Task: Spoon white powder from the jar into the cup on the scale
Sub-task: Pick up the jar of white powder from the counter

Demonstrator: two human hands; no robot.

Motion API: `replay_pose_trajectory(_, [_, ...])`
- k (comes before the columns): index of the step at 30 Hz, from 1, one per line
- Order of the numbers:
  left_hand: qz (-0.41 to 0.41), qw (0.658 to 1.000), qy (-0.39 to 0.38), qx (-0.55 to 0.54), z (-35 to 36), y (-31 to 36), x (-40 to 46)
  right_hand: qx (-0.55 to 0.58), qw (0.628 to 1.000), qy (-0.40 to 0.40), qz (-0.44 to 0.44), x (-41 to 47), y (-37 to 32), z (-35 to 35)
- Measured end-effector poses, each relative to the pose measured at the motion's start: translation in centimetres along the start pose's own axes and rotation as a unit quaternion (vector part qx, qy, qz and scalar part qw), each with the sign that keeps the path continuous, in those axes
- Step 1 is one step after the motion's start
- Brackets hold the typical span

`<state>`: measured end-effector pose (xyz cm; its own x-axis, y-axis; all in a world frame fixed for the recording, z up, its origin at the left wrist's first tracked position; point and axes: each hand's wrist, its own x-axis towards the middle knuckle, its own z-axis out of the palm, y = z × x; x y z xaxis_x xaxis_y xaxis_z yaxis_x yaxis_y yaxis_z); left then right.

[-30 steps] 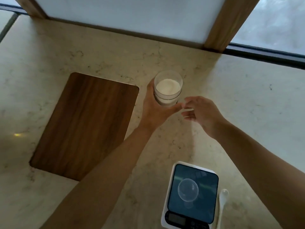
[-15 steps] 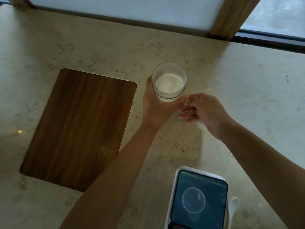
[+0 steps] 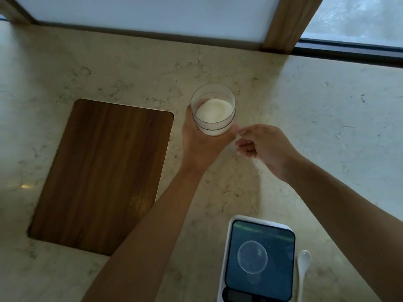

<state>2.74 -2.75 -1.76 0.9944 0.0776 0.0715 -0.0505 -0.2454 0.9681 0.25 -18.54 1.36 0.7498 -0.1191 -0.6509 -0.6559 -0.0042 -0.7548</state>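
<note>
The left hand (image 3: 202,142) wraps its fingers around the open jar (image 3: 213,110) of white powder (image 3: 214,110) mid-counter, likely rigid, smooth, slippery, best gripped low around its wall, while the right hand (image 3: 265,147) hangs loosely curled, empty.

Both forearms are bare, seemingly sleeveless up to the frame's edge.

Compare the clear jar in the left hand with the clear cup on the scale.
The clear round jar holding white powder is part full; the small clear cup looks empty. The jar sits in the left hand's grip, far back on the pale marbled counter; the cup stands untouched on the white-edged, dark-topped scale, near the camera. The jar looks wider than the cup. Both are see-through, round and open-topped.
</note>
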Motion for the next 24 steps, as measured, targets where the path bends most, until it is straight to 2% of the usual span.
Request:
replay_pose_trajectory(18, [0.065, 0.996, -0.039, 0.042, -3.9, 6.4, -7.8, -0.116, 0.992, 0.013, -0.050, -7.7, 1.1, -2.5])
replay_pose_trajectory(24, [0.066, 0.994, -0.066, 0.058, -5.3, 8.6, -11.1, -0.120, 0.991, 0.024, -0.055, -11.0, 3.4, -4.1])
